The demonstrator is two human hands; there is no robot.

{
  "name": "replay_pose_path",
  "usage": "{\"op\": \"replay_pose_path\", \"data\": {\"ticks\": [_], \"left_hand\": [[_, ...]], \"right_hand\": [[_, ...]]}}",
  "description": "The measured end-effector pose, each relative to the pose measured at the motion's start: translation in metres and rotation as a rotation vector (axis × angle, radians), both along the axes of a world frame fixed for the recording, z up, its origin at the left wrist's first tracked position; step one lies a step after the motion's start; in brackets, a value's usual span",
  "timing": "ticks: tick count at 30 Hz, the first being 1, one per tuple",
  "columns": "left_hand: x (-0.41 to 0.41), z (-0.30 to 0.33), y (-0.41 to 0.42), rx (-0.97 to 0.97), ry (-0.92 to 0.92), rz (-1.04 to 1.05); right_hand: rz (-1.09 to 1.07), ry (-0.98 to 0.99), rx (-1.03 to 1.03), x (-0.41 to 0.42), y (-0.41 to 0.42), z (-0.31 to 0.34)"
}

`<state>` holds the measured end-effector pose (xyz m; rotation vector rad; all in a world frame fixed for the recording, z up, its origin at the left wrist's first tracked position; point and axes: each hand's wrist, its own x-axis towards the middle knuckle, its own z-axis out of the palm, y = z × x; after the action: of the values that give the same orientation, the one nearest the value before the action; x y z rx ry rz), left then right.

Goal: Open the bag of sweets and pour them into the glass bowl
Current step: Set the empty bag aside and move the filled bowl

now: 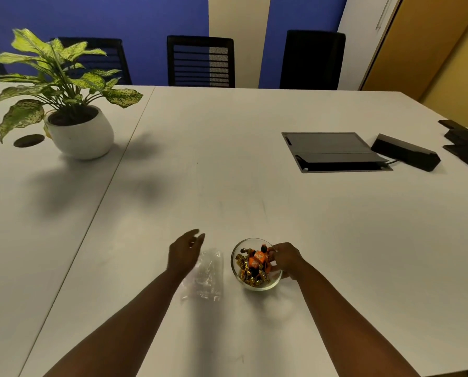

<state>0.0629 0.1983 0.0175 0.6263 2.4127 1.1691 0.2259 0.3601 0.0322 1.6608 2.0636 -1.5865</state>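
A small glass bowl (265, 286) stands on the white table near the front edge, filled with gold and orange wrapped sweets (254, 265). My right hand (286, 259) rests on the bowl's right rim, fingers curled over the sweets; whether it grips a sweet is unclear. A clear plastic bag (207, 276) lies flat on the table just left of the bowl, with a few sweets still visible at its lower end. My left hand (185, 250) hovers over the bag's upper left corner, fingers apart, holding nothing.
A potted plant in a white pot (82, 133) stands at the far left. A cable hatch (333, 152) is set in the table (227, 172) at the right, with a black box (407, 151) beside it. Black chairs (200, 61) line the far edge.
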Motion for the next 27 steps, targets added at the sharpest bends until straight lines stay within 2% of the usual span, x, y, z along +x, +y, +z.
{"op": "replay_pose_path", "data": {"ticks": [2,5,9,11,15,21,27], "left_hand": [[0.009,0.009,0.014,0.089,-0.185,-0.029],[0.016,0.02,0.031,0.191,-0.608,-0.083],[0.016,0.027,0.048,0.098,-0.848,-0.251],[0.012,0.03,0.059,0.149,-0.896,-0.243],[0.001,0.037,0.083,0.219,-0.864,-0.166],[-0.027,0.042,0.136,0.288,-0.858,-0.057],[-0.06,0.032,0.183,0.326,-0.895,0.079]], "right_hand": [[-0.033,0.047,-0.027,-0.005,0.002,0.005],[-0.062,0.122,-0.08,-0.016,0.008,0.015],[-0.064,0.175,-0.089,-0.034,0.02,0.026],[-0.07,0.191,-0.08,-0.043,0.028,0.03],[-0.104,0.229,-0.085,-0.059,0.048,0.037],[-0.204,0.432,-0.198,-0.08,0.092,0.041],[-0.246,0.427,-0.268,-0.116,0.129,0.029]]}}
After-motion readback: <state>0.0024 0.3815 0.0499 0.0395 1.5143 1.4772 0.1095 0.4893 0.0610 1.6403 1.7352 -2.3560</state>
